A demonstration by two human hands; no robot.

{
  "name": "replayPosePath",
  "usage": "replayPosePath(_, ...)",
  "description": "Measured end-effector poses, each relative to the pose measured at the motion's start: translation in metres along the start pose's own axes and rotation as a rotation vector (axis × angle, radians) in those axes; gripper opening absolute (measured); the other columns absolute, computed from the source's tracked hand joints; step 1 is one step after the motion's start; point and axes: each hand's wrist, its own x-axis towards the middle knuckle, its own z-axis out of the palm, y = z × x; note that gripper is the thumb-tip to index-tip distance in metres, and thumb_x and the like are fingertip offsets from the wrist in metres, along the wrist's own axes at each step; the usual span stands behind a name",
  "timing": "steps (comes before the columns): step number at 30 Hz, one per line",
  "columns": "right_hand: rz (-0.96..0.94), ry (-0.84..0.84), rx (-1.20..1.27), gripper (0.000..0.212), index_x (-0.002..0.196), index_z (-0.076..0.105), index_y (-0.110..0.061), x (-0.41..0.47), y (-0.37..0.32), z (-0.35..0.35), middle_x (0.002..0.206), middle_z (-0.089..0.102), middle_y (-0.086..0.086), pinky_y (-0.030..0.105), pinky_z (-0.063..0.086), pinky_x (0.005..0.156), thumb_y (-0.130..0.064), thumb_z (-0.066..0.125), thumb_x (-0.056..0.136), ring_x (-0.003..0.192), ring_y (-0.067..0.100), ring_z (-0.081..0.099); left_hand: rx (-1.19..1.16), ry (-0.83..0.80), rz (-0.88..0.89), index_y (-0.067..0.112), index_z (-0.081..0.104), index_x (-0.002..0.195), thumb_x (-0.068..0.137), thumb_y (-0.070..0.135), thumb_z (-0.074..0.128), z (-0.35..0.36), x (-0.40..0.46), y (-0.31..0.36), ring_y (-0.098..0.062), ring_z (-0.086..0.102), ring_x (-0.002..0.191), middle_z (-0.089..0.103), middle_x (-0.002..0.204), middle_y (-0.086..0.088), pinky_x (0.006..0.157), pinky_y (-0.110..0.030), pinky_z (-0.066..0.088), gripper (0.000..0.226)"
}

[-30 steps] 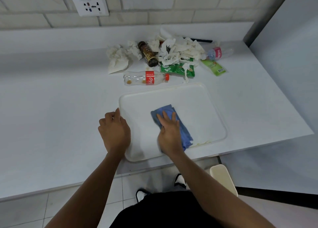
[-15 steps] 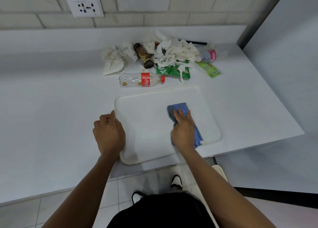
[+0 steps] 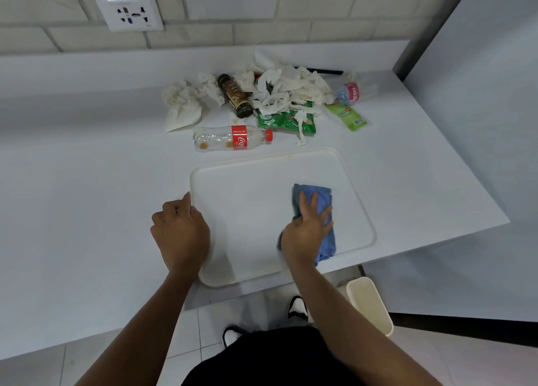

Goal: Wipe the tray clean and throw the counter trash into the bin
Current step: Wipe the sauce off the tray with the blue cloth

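Observation:
A white tray (image 3: 247, 187) lies on the white counter near its front edge. My right hand (image 3: 305, 231) presses a folded blue cloth (image 3: 321, 199) flat onto the tray's right half, fingers spread over it. My left hand (image 3: 180, 231) is curled on the tray's left rim, holding it. Behind the tray lies the trash: an empty cola bottle (image 3: 233, 138) on its side, a brown bottle (image 3: 235, 96), crumpled white tissues (image 3: 288, 91), green wrappers (image 3: 286, 120), a green packet (image 3: 348, 116) and a clear bottle with a pink label (image 3: 353, 90).
A cream bin (image 3: 369, 304) stands on the floor below the counter's front right. A brick wall with a socket (image 3: 129, 13) backs the counter. A grey panel closes the right side. My shoes show on the tiled floor.
My right hand has slid the blue cloth across the tray from its centre-left to its right half. My left hand has kept its hold on the left rim.

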Motion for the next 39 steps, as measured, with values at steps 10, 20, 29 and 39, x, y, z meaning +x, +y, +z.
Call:
replayPosePath(10,-0.440,-0.241,-0.196,0.057,0.138,0.054,-0.019,-0.034,-0.020,0.014,0.150,0.044,0.007,0.057,0.028,0.112,-0.004,0.041,0.084,0.139,0.048,0.031,-0.036,0.011,0.033,0.012,0.063,0.130,0.095,0.018,0.039,0.001,0.001,-0.004,-0.041,0.052,0.097,0.063,0.116,-0.016,0.081,-0.046,0.043,0.043)
replayPosePath(20,-0.171,-0.047,-0.425,0.072,0.146,0.041,-0.006,0.046,0.036,-0.040,0.158,0.028,0.015,0.047,0.027,0.117,0.014,0.054,0.078,0.148,0.040,0.008,-0.045,0.023,0.067,0.012,0.065,0.128,0.094,0.017,0.042,0.002,0.002,-0.008,-0.039,0.053,0.093,0.064,0.114,-0.012,0.076,-0.044,0.042,0.041)
replayPosePath(29,-0.210,-0.123,-0.334,0.050,0.137,0.045,0.004,0.112,0.016,-0.020,0.141,0.046,0.024,0.050,0.032,0.112,-0.002,0.041,0.087,0.137,0.043,0.033,-0.021,-0.015,0.084,0.011,0.063,0.129,0.096,0.010,0.051,0.000,0.004,-0.009,-0.038,0.054,0.093,0.064,0.113,-0.012,0.073,-0.045,0.043,0.035)
replayPosePath(39,-0.381,-0.149,-0.281,0.038,0.096,0.055,-0.004,0.111,-0.026,0.014,0.093,0.062,0.015,0.040,0.044,0.084,-0.026,0.026,0.088,0.095,0.031,0.051,-0.012,-0.022,0.066,0.010,0.063,0.130,0.096,0.011,0.052,0.001,0.004,-0.008,-0.036,0.054,0.093,0.064,0.112,-0.011,0.074,-0.044,0.043,0.036)
